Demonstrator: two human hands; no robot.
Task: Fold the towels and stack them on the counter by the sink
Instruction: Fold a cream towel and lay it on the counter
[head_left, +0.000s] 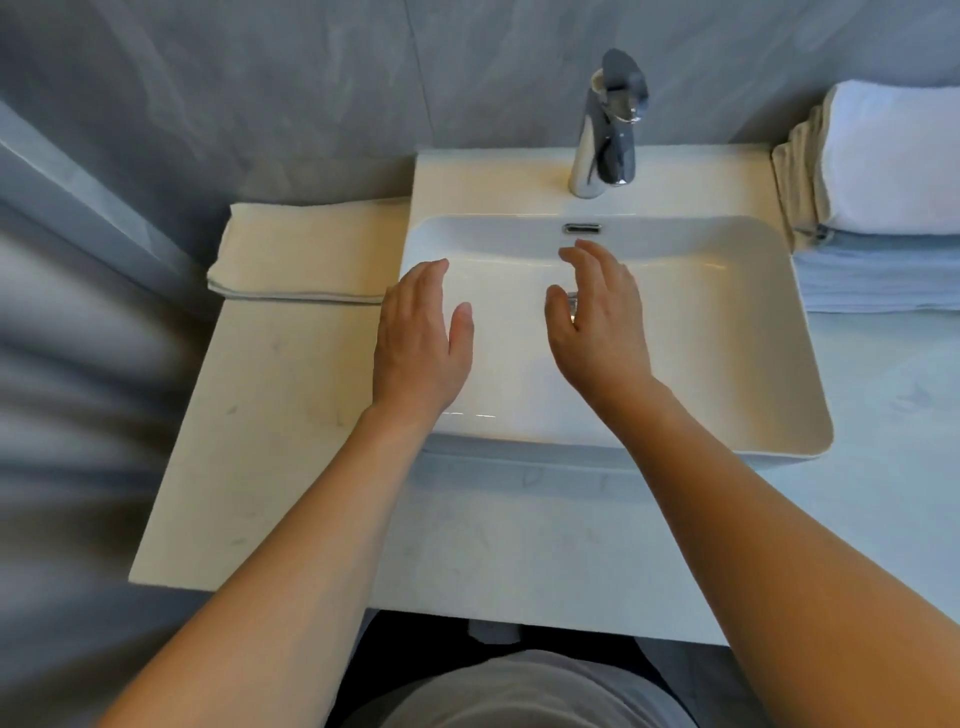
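1. Left hand (421, 338) hovers over the left rim of the sink (769, 332), fingers straight and together, thumb out, holding nothing. Palm faces down; it sits nearest the folded towel, which suggests that side is where it works.

2. Right hand (597, 322) hangs over the basin, fingers loosely spread and slightly bent, also holding nothing. It partly hides the drain.

3. Folded towel (306, 254) lies flat on the table (249, 415) just left of the sink, pushed to the back near the wall. Edges are squared, one layer edge showing at the front. Likely placed there as the base of a stack: flat, wide, out of the basin's way.

4. Towel pile (878, 208) sits on the table right of the sink, well apart from the folded one. White towel on top, pale blue layers beneath, beige folds at its left side. Whether these are finished or waiting cannot be told.

5. Tap (608, 130) stands behind the basin, between the two towel spots.

6. Judgement: both hands free, between towels; next pick probably comes from the right pile.
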